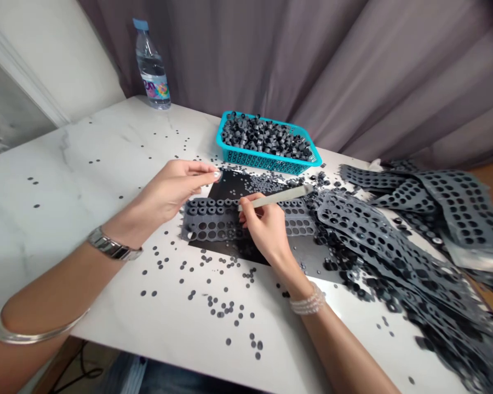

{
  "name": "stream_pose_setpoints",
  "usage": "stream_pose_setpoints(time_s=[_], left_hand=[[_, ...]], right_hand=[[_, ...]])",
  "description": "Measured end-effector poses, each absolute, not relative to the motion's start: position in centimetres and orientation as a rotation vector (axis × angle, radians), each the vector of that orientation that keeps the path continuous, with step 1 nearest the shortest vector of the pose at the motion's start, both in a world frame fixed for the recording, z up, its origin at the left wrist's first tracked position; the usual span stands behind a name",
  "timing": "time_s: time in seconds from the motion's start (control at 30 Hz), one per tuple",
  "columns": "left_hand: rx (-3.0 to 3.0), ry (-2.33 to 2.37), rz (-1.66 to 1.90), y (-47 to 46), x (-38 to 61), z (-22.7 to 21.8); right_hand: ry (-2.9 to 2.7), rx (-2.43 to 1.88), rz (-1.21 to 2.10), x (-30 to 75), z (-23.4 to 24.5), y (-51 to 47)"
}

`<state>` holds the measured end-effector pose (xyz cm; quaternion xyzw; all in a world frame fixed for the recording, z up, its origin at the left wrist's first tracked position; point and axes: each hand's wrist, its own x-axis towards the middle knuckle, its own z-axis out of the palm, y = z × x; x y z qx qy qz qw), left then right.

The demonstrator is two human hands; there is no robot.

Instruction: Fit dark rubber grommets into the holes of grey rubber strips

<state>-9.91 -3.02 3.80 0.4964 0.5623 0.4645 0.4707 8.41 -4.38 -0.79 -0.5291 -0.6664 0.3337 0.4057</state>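
A dark grey perforated rubber strip [213,227] lies across a black sheet [246,253] on the table. Rings still sit along the strip's far rows, while the nearer rows show round holes. My right hand [267,227] is over the strip's middle, its fingers closed around a slim, pale stick-like tool [281,196] that slants up to the right. The tool's working tip is hidden by the fingers. My left hand [170,189] hovers beyond the strip's left end, thumb and index finger pinched together. Whether anything is between those fingertips is too small to tell.
A turquoise basket [271,160] full of small dark rings stands behind the sheet. Punched strips [373,241] and loose pieces pile up on the right. Small dark discs [225,309] litter the white table [66,208]. A water bottle [153,71] stands at the back left, before the curtain [213,49].
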Motion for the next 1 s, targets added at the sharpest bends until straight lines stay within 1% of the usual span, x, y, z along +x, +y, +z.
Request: stream_pose_setpoints(time_s=[0.13,0.37,0.67,0.8,1.0], left_hand=[[0.791,1.026,1.072,-2.9,-9.4,3.6],[0.458,0.856,1.073,-2.3,-9.0,3.2],[0.307,0.743,1.076,-2.3,-9.6,3.8],[0.446,0.781,1.036,-1.8,-10.3,3.3],[1.189,1.187,0.788,-2.0,-10.5,3.0]], right_hand=[[-1.417,-1.278,0.989,9.1,-0.5,-4.3],[-1.297,-1.213,1.091,9.6,-0.3,-4.0],[-1.296,-1.153,1.109,8.0,0.7,-3.5],[-1.399,-1.193,1.084,7.2,0.0,-3.8],[-1.713,-1.291,0.866,7.2,-1.1,-4.1]])
